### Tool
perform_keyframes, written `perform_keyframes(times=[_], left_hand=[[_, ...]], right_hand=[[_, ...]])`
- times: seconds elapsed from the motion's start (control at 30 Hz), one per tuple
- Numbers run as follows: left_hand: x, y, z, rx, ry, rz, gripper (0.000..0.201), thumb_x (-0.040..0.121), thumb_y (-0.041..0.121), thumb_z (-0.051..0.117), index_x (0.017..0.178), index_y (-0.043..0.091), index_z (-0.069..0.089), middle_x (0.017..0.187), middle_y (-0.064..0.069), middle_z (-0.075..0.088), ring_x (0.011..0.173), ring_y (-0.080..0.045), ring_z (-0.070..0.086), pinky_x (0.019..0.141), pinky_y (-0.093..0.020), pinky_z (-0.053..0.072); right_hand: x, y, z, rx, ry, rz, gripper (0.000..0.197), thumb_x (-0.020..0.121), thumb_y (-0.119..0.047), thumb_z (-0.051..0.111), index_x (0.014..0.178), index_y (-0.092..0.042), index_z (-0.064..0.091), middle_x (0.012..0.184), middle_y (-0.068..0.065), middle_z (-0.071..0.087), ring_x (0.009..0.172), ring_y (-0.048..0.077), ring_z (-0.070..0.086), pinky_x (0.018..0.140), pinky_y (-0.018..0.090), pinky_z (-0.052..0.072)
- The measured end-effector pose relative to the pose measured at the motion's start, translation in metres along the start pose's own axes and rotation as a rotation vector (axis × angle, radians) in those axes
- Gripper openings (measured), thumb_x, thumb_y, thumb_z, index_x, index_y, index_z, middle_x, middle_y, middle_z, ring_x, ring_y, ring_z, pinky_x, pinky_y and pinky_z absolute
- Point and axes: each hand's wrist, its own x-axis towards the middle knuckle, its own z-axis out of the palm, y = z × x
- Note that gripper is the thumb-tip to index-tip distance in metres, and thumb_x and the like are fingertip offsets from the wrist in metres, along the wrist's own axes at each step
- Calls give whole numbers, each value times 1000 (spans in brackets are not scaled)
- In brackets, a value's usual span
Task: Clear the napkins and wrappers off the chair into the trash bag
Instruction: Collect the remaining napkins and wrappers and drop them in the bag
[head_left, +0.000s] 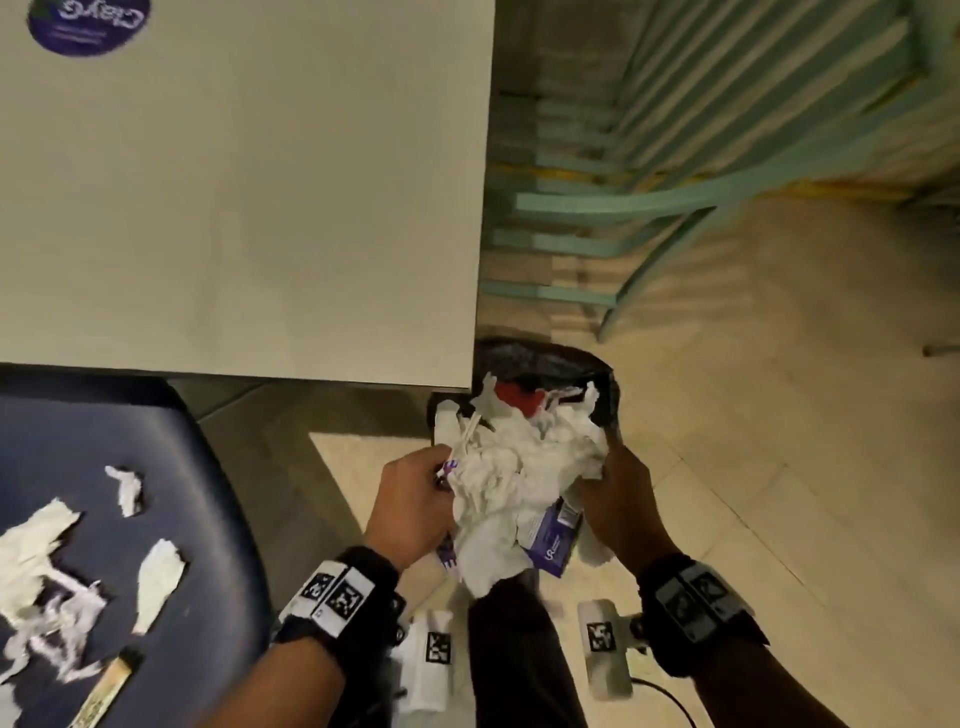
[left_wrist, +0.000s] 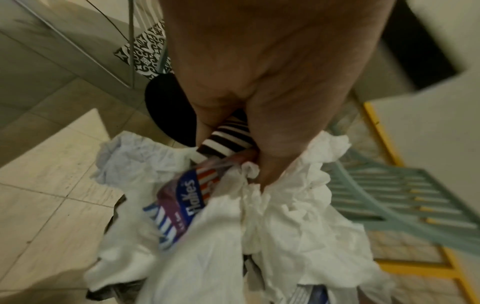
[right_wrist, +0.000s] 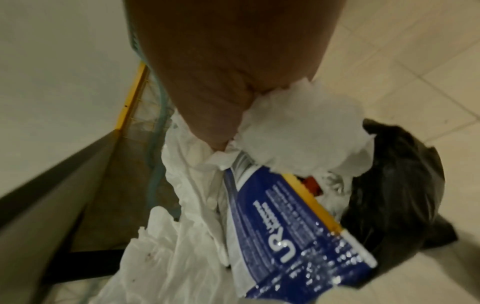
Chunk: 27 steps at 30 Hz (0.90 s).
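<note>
Pale floor tiles (head_left: 753, 467) fill the right and lower part of the head view, with a white table (head_left: 249, 197) across the upper left and a stack of teal slatted chairs (head_left: 675, 171) in the upper right. At the lower centre, both hands hold one big bundle of crumpled white napkins (head_left: 514, 478) above the black trash bag (head_left: 545, 358), which sits open on the floor just past the table's corner with white paper and something red already inside. The left hand (head_left: 415, 499) has its fingers curled round the bundle's left side, pinching a striped wrapper (left_wrist: 182, 207) printed "Flakes" along with the tissue. The right hand (head_left: 618, 504) is closed on the bundle's right side, its thumb and fingers pressed into the napkins, and a blue foil wrapper (right_wrist: 280, 232) hangs below its grip. At the lower left of the head view, the dark blue chair (head_left: 171, 493) carries several torn napkin pieces (head_left: 156, 577) and a narrow paper sachet (head_left: 106, 691) near its front edge.
</note>
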Motion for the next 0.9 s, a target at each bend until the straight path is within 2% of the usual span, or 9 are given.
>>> perform_keyframes(times=[0.07, 0.17, 0.27, 0.37, 0.43, 0.47, 0.57, 0.73, 0.9], left_hand=[[39, -2, 34, 47, -5, 4, 13, 86, 12, 70, 74, 12, 64, 75, -4, 74, 75, -23, 68, 66, -35, 51], [92, -14, 81, 93, -14, -6, 8, 88, 5, 65, 82, 5, 70, 89, -16, 76, 89, -35, 69, 74, -34, 52], [139, -38, 128, 152, 0, 9, 27, 90, 15, 52, 102, -1, 70, 106, -25, 72, 102, -42, 67, 91, -44, 53], [177, -64, 165, 156, -35, -59, 39, 91, 25, 49, 118, 0, 64, 117, -25, 66, 112, -42, 62, 100, -45, 48], [191, -77, 180, 163, -75, -127, 30, 93, 17, 57, 120, 4, 60, 118, -22, 64, 112, -41, 60, 92, -39, 46], [194, -79, 184, 166, -101, -129, 34, 92, 15, 60, 124, 5, 57, 121, -21, 63, 114, -40, 60, 90, -38, 45], [190, -79, 186, 103, -184, -117, 56, 96, 21, 63, 147, 8, 42, 143, -15, 57, 131, -33, 54, 107, -37, 43], [169, -69, 162, 157, -262, -113, 76, 98, 29, 61, 161, 16, 21, 133, -16, 66, 119, -34, 63, 96, -33, 50], [116, -42, 108, 116, -263, -93, 50, 95, 30, 65, 142, 15, 56, 129, -10, 70, 122, -29, 63, 102, -34, 49]], right_hand=[[42, 27, -6, -51, 37, -3, 69, 72, -21, 50, 138, -3, 54, 111, 19, 69, 99, 34, 62, 78, 30, 47], [100, 68, 3, -58, 64, 6, 62, 74, -24, 58, 136, -17, 56, 128, 12, 67, 116, 35, 62, 99, 48, 51], [154, 121, 30, -144, 102, -50, 54, 76, -30, 58, 129, -19, 56, 121, 9, 66, 113, 33, 61, 94, 55, 52], [185, 144, 50, -349, -9, 15, 75, 83, -43, 69, 146, -10, 44, 141, 17, 50, 127, 38, 50, 108, 52, 44], [195, 156, 57, -465, -237, 106, 91, 90, -43, 74, 159, -8, 26, 159, 17, 35, 144, 36, 37, 118, 40, 33], [198, 160, 59, -508, -347, 137, 93, 91, -42, 73, 160, -8, 22, 164, 17, 31, 149, 34, 32, 118, 37, 28], [195, 173, 55, -591, -549, 153, 87, 96, -45, 67, 162, -9, 22, 166, 15, 29, 153, 33, 28, 122, 37, 24], [170, 152, 39, -514, -333, 55, 65, 99, -27, 65, 153, -1, 39, 155, 21, 46, 142, 37, 45, 115, 40, 37], [134, 98, 32, -577, -403, 50, 45, 98, -27, 63, 135, -3, 58, 140, 19, 58, 130, 36, 53, 106, 38, 43]])
